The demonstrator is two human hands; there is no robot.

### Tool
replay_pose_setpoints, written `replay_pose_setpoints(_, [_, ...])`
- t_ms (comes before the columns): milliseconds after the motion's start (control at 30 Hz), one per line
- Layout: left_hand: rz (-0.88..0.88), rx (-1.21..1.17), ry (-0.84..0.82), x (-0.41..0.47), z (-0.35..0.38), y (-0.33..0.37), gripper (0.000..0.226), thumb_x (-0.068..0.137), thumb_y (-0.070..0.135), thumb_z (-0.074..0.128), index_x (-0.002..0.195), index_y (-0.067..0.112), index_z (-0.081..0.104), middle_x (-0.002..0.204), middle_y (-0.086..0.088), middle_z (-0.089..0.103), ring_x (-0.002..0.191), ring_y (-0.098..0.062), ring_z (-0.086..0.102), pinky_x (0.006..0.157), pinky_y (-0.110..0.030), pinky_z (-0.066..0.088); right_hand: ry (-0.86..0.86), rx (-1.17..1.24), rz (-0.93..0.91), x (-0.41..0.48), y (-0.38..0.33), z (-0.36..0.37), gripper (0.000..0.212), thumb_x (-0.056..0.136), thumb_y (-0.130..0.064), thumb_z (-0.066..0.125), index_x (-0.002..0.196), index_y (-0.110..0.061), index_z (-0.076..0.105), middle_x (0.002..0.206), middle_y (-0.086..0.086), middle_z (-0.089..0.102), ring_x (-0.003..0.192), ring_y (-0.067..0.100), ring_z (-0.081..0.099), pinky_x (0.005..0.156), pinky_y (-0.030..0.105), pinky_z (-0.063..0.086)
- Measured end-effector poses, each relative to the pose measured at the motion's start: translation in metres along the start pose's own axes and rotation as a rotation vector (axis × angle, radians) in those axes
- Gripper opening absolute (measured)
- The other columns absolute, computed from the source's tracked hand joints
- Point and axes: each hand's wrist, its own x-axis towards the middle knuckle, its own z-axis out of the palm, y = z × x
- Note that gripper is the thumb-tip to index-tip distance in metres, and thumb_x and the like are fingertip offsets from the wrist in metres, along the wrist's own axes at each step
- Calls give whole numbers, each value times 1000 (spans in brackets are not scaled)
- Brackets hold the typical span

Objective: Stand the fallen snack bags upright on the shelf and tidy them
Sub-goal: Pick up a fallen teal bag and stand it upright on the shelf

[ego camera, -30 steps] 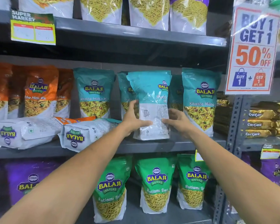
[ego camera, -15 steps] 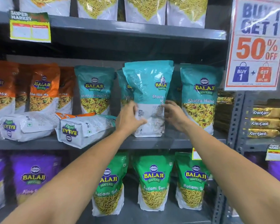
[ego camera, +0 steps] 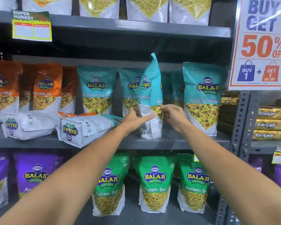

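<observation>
Grey metal supermarket shelving filled the view, and the middle shelf [ego camera: 177, 141] carried the work. Both arms reached forward to one teal snack bag [ego camera: 150, 98] that stood on its base at the shelf's front edge, turned nearly edge-on so its printed face looked to the left. The left hand [ego camera: 136, 118] lay against the bag's lower left side, fingers extended and close together, thumb reaching across the white lower panel. The right hand [ego camera: 172, 115] met it from the other side, fingertips curled and pinching the bag's near edge at the clear window. Neither hand wrapped it fully; they steadied it between them.

Just right of the right hand stood an upright teal bag [ego camera: 201, 98] facing forward; behind and left of the left hand stood more teal bags [ego camera: 96, 90]. Further left of the left hand, two fallen bags [ego camera: 81, 129] lay on their sides, the nearer one almost under the left forearm.

The step in hand looked like squaring this bag up: it was upright but not yet facing out. The next move probably called for twisting it front-forward and sliding it back into the gap in the row, then reaching left for the nearer fallen bag.
</observation>
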Motion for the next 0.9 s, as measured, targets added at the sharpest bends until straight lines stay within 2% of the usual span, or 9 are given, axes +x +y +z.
replay_pose_setpoints(67, [19,7,26,5,2,2,91,42,75,72,113,25,46,120,4,58,107,-16,54,96,-34,42,14,-28,3,0,2,-2,8,85,-5,64,88,-9,59,74,5,59,62,12,53,52,18,45])
replay_pose_setpoints(133, [73,27,31,10,1,3,56,53,66,75,93,31,59,105,8,63,99,-14,58,87,-28,42,5,35,76,2,2,-8,35,82,-6,69,110,-10,47,88,7,60,68,15,56,59,23,48])
replay_pose_setpoints(200, [97,30,1,16,-5,3,34,62,55,77,84,31,68,100,7,68,99,-14,61,85,-26,42,-78,80,139,0,1,-9,38,84,-9,67,115,-10,46,88,8,61,64,16,54,58,26,47])
replay_pose_setpoints(300, [21,-102,-96,24,-11,2,42,69,37,79,105,19,64,112,-3,67,112,-22,58,98,-32,40,-131,96,171,0,3,-13,10,91,-20,54,90,-11,58,66,2,55,49,14,39,50,27,35])
replay_pose_setpoints(400, [-47,-259,-88,25,-13,5,70,74,17,77,131,6,38,124,-14,58,115,-27,55,105,-49,38,-103,94,179,4,3,-20,18,94,-23,44,83,-14,56,60,-1,39,47,12,26,49,28,23])
replay_pose_setpoints(500, [14,-295,-32,27,-10,7,58,76,10,67,129,11,42,122,-12,56,111,-25,56,97,-45,46,-132,-61,140,5,0,-24,15,94,-24,46,93,-12,56,66,0,42,57,13,34,54,27,27])
replay_pose_setpoints(600, [86,-210,-14,24,-8,11,27,77,31,67,103,26,59,103,11,51,93,-3,52,75,-27,44,-201,-40,114,7,2,-28,19,93,-22,51,105,-8,56,86,3,59,81,16,56,70,27,43])
replay_pose_setpoints(733, [106,-146,-107,24,-12,10,88,54,62,74,129,24,49,124,8,55,114,-13,51,103,-37,38,-219,21,96,7,8,-35,32,89,-25,61,115,-8,52,104,6,65,89,19,65,74,27,49])
replay_pose_setpoints(900, [82,-158,-84,25,-17,9,112,39,66,79,136,21,44,138,-4,52,124,-24,50,107,-47,39,-185,-96,52,2,13,-36,45,76,-40,73,113,-18,59,111,-1,69,95,19,69,75,31,55])
